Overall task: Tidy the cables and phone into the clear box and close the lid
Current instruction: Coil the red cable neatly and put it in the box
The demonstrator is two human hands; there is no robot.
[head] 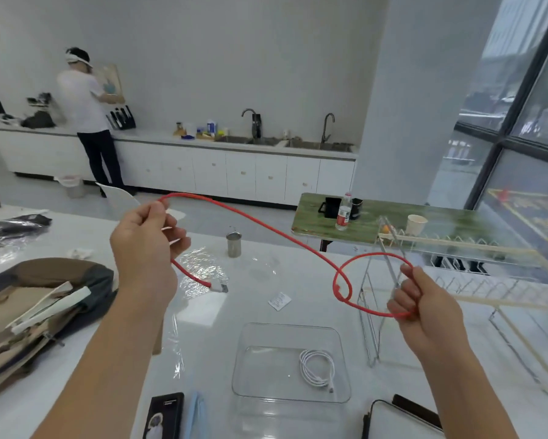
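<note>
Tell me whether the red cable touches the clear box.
Apart. The head view shows the red cable held up by both hands, well above the clear box.

Bright, even daylight enters from the tall windows (526, 99) at three o'clock. The white table (260, 289) shows soft glare near the centre, and crumpled plastic film (200, 264) glints at nine o'clock of it. Shadows are faint. Wide-angle distortion bends the edges. The far counter (171, 137) at eleven o'clock looks soft and slightly smeared.
</note>
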